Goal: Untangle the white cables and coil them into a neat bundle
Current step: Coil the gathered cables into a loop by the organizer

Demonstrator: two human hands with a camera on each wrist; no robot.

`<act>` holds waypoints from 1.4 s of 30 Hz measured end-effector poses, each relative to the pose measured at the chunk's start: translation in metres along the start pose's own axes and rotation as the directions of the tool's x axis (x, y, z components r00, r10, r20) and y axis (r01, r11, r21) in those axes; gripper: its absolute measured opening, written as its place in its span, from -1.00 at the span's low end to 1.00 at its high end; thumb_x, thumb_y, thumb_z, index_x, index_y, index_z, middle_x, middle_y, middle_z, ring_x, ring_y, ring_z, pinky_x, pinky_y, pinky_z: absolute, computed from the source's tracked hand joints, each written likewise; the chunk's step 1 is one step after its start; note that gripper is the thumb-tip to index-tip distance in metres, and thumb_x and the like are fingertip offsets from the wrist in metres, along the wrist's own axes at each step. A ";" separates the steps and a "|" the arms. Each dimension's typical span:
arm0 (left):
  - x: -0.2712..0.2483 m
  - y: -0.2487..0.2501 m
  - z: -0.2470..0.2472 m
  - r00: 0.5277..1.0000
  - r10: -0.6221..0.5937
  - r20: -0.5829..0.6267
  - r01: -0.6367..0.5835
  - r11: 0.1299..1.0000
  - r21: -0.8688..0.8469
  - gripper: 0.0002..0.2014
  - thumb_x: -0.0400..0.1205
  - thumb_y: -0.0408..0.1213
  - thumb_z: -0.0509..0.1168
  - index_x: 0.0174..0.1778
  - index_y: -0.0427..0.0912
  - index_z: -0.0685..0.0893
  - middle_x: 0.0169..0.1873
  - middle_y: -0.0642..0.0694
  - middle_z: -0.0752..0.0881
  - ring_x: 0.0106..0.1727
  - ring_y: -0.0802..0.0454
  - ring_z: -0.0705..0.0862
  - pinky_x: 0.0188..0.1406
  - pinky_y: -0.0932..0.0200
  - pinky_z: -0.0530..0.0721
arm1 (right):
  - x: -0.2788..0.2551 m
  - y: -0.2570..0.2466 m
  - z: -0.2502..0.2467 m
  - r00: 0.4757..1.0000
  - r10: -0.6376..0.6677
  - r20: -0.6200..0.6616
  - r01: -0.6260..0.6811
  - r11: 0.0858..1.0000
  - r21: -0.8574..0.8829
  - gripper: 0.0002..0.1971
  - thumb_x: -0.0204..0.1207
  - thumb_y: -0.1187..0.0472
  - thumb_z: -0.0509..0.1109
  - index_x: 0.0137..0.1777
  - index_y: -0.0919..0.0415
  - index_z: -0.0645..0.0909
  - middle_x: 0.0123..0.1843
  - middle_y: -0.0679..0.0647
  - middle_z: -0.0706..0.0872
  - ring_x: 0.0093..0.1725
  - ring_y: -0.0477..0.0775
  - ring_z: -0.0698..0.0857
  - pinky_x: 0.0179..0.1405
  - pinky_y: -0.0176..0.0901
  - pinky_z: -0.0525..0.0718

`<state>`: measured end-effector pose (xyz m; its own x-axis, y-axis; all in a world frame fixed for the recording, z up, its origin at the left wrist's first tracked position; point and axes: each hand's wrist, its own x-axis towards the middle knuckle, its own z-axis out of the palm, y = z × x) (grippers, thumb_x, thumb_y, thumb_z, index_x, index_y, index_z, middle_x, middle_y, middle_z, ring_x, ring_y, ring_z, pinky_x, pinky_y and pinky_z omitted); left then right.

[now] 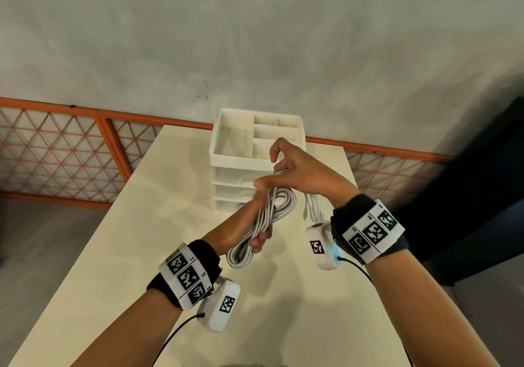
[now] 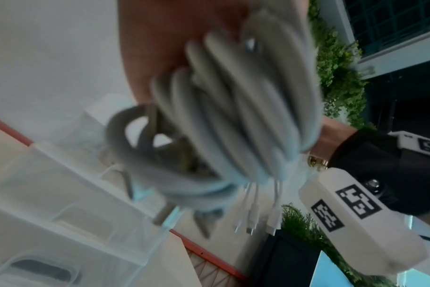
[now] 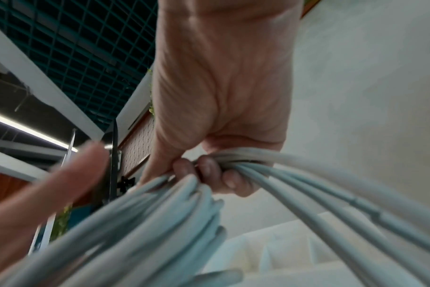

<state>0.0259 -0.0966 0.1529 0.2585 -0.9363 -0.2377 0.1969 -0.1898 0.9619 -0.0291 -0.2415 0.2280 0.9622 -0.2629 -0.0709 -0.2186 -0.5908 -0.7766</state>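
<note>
The white cables (image 1: 265,216) form a long coil held in the air above the table. My left hand (image 1: 251,232) grips the coil around its middle, with the thumb across the strands. My right hand (image 1: 285,168) is above it, and its curled fingers (image 3: 209,170) grip the top of the strands (image 3: 160,223). Several loose cable ends with white connectors (image 1: 312,211) hang below my right wrist. In the left wrist view the blurred coil (image 2: 233,116) lies across my palm, with the connectors (image 2: 253,213) hanging beneath it. The coil's lower loop (image 1: 241,256) hangs below my left hand.
A white drawer organiser (image 1: 226,140) with open top compartments stands on the cream table (image 1: 141,239), right behind my hands. An orange-framed mesh fence (image 1: 71,154) and a grey wall run behind the table. Dark furniture (image 1: 482,196) stands on the right.
</note>
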 end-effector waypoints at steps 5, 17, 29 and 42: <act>-0.003 -0.003 -0.001 0.994 0.020 -0.104 -0.006 0.991 0.133 -0.63 0.67 -0.05 0.21 -0.47 -0.04 0.49 -0.56 -0.13 0.39 -0.64 0.02 0.25 -0.54 0.20 0.37 | 0.002 0.009 0.003 1.000 0.005 -0.011 -0.005 1.000 0.021 -0.49 0.28 -0.06 0.61 -0.03 0.12 0.37 -0.46 -0.11 0.52 -0.50 -0.20 0.47 -0.44 -0.37 0.42; 0.001 -0.003 -0.020 0.945 0.158 -0.288 -0.147 0.987 0.059 -0.70 0.73 -0.14 0.15 -0.29 -0.21 0.46 -0.60 -0.16 0.39 -0.65 0.00 0.30 -0.58 0.17 0.42 | -0.014 0.055 0.021 0.995 -0.050 -0.087 0.062 0.989 0.137 -0.70 0.73 0.02 0.03 -0.17 0.04 0.48 -0.40 -0.03 0.39 -0.41 -0.12 0.38 -0.30 -0.25 0.42; 0.012 -0.004 -0.014 0.868 0.338 -0.364 -0.339 0.939 0.064 -0.61 0.68 -0.04 0.20 -0.42 -0.16 0.58 -0.60 -0.21 0.54 -0.55 -0.10 0.55 -0.45 0.13 0.61 | -0.015 0.029 0.059 0.940 0.025 -0.341 0.000 0.997 0.073 -0.71 0.71 0.16 0.14 0.11 0.28 0.65 -0.03 0.11 0.58 -0.02 0.05 0.59 0.06 -0.22 0.49; 0.009 -0.002 -0.026 0.940 0.293 -0.176 -0.302 0.953 -0.025 -0.73 0.71 -0.16 0.10 0.09 -0.11 0.70 -0.21 0.09 0.82 -0.19 0.21 0.77 -0.16 0.32 0.66 | -0.015 0.014 0.047 0.970 0.063 -0.234 0.002 0.963 0.268 -0.80 0.60 0.38 0.31 0.15 0.36 0.70 -0.06 0.19 0.77 -0.08 0.11 0.80 0.06 -0.21 0.77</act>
<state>0.0522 -0.0973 0.1449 0.4675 -0.8833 0.0351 0.1332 0.1097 0.9850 -0.0393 -0.2103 0.1885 0.8819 -0.4706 0.0285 -0.1651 -0.3650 -0.9162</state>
